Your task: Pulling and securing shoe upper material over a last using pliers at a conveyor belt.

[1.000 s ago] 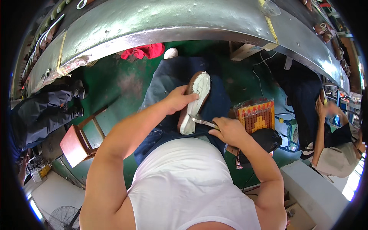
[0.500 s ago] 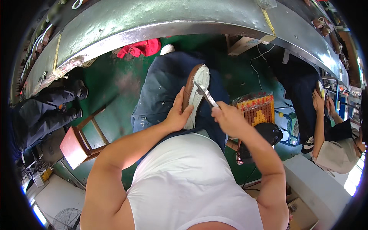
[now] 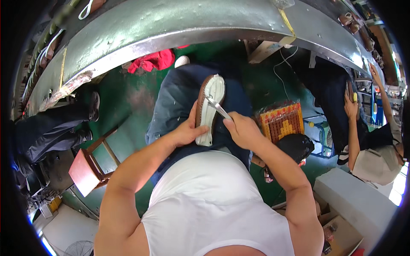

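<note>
A brown shoe [image 3: 199, 100] lies sole up across my lap, its pale, whitish underside [image 3: 214, 90] facing me. My left hand [image 3: 186, 130] is closed around its left edge near the lower end, with the thumb on the sole. Gripped in my right hand [image 3: 243, 130] is a silver metal tool that looks like pincers [image 3: 220, 109]. Its head touches or hovers just over the middle of the sole; which of the two I cannot tell. The ends of its handles are hidden in my fist.
A long metal-topped bench [image 3: 171, 19] curves across the far side. Red cloth [image 3: 153, 60] lies on the green floor beneath it. A wooden stool [image 3: 85, 170] stands left, a beaded seat mat [image 3: 282, 123] right. A co-worker [image 3: 371, 160] sits far right; another person's legs [image 3: 55, 123] show left.
My hands, the shoe and the tool have shifted slightly left and down in view. The tool's head stays at the sole's middle. At right, a co-worker's hand has reached up toward the bench.
</note>
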`<state>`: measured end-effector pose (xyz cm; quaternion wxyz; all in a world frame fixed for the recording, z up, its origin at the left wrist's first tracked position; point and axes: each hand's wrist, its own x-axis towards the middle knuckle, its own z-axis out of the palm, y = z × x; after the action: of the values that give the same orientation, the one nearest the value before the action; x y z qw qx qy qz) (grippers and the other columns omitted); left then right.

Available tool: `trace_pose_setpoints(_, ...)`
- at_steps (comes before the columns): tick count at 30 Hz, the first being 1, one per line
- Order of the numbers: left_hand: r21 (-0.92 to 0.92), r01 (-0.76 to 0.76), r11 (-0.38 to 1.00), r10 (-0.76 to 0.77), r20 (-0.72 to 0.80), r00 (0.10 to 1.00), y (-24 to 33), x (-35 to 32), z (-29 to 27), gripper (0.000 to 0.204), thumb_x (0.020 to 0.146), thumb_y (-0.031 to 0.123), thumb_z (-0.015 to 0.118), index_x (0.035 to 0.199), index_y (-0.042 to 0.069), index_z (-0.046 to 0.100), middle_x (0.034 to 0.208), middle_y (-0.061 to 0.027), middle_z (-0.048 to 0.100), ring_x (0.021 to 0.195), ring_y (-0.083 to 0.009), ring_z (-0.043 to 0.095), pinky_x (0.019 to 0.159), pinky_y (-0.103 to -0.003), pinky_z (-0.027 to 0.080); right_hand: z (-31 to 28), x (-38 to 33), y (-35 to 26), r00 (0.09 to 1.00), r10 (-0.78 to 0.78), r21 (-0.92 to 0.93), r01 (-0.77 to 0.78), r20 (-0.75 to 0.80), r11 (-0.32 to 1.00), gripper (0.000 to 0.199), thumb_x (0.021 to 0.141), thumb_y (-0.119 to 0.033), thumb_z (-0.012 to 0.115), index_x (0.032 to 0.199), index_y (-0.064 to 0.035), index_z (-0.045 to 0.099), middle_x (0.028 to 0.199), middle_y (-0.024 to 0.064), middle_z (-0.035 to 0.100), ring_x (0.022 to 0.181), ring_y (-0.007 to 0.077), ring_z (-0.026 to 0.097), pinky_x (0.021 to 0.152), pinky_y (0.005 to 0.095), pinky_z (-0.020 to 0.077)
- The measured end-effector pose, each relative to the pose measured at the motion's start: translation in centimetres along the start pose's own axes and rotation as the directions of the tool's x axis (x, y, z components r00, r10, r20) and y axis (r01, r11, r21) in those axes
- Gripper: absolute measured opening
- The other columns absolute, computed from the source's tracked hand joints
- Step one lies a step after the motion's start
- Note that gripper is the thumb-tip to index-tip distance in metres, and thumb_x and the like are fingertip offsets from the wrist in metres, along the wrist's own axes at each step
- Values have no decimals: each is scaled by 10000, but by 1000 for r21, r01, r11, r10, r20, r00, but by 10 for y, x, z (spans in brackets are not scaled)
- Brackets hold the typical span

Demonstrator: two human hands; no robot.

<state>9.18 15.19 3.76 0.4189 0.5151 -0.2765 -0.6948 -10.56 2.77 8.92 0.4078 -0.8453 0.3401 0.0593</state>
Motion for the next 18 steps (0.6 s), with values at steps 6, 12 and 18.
trace_pose_setpoints(6, -152, -79, 985, 64, -97, 993, 24, -13, -5, 786, 925, 60, 589, 1566, 58, 135, 1517, -97, 362, 1394, -180, 326, 1146, -320, 255, 16, -2, 45, 998, 48, 540, -19, -40, 842, 382, 1029, -323, 445, 906, 15, 571, 710, 147, 647, 645, 273, 659, 620, 382, 510)
trace_pose_setpoints(12, -105, -283, 953, 273, -97, 957, 182, -51, -40, 853, 832, 155, 710, 1525, -22, 245, 1479, -155, 431, 1350, -234, 415, 1135, -370, 290, 35, -3, 84, 984, 159, 882, -140, 75, 451, 415, 1058, -324, 357, 998, 20, 582, 794, 88, 641, 646, 158, 626, 626, 302, 510)
trace_pose_setpoints(18, 345, -337, 876, 428, -237, 872, 380, 102, -99, 593, 882, 90, 623, 1430, -8, 421, 1122, -131, 654, 878, -171, 674, 738, -311, 567, 9, 25, 77, 956, 116, 856, -294, 270, 425, 439, 1064, -333, 336, 1026, 34, 573, 838, 110, 645, 677, 169, 639, 647, 304, 518)
